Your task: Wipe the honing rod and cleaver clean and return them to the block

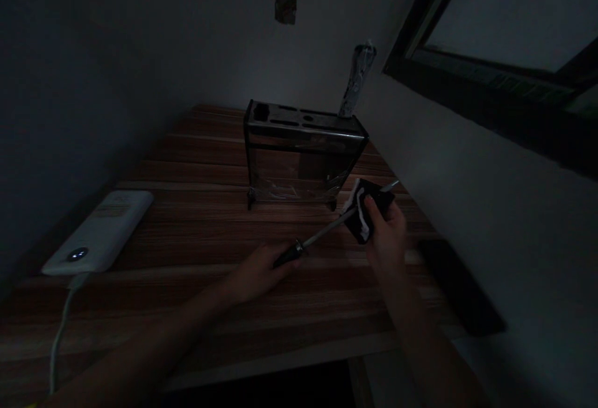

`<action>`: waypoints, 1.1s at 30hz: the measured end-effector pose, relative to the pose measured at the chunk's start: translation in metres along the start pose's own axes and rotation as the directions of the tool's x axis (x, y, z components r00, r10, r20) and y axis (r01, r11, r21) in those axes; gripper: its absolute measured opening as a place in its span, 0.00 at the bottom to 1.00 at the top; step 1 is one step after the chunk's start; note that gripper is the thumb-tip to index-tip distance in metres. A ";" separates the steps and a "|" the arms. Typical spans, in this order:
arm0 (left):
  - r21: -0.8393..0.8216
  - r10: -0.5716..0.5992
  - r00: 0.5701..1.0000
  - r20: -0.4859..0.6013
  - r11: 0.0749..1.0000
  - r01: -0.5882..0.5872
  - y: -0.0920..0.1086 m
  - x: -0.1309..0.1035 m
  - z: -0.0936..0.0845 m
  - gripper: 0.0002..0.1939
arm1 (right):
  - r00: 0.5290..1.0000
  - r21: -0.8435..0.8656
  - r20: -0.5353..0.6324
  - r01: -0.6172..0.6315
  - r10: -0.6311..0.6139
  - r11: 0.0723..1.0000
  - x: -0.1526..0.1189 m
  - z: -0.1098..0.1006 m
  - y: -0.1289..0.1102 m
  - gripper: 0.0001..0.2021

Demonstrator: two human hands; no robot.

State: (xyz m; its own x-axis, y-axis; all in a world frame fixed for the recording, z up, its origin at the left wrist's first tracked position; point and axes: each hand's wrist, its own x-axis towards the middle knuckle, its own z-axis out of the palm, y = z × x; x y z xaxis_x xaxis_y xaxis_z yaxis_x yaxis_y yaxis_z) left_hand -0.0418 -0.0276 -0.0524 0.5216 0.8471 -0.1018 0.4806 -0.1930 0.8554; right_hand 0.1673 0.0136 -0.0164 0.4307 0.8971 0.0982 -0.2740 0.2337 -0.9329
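Dim light blurs much detail: in front of the rack (306,128), the left hand (256,274) has its fingers closed around the black handle of a slim rod (327,229), while the right hand (387,230), at the rack's front right, pinches a black pad (363,215) against it, hiding part of the shaft; the pad's material is hard to tell. Both forearms are cut off below. A wrapped object (357,81) stands in the rack's right end, its contents unclear. The wood-grained counter (200,240) carries a white device (105,230) left of the rack, its cable (58,339) running out of view, and a dark slab (460,286) to its right; pale walls (187,34) rise behind.
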 end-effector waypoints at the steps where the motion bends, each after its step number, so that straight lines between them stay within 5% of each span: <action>1: -0.004 0.007 1.000 0.006 1.000 -0.007 0.000 0.000 0.000 0.14 | 1.000 0.005 -0.024 0.016 -0.016 1.000 0.003 -0.001 -0.002 0.13; 11: 0.038 0.005 1.000 0.026 0.999 -0.006 -0.003 -0.001 0.002 0.15 | 0.966 0.000 -0.183 0.188 -0.185 0.982 0.027 -0.019 -0.013 0.11; 33: 0.067 -0.012 0.999 0.041 0.998 0.010 -0.004 -0.002 0.002 0.17 | 0.977 0.033 -0.169 0.135 -0.128 0.990 0.022 -0.015 -0.008 0.13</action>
State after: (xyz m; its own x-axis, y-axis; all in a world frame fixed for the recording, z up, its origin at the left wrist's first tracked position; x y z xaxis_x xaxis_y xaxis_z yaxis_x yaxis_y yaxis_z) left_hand -0.0431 -0.0293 -0.0564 0.5438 0.8286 -0.1331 0.5318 -0.2176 0.8184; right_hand 0.1920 0.0257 -0.0123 0.6012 0.7836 0.1570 -0.2411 0.3651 -0.8992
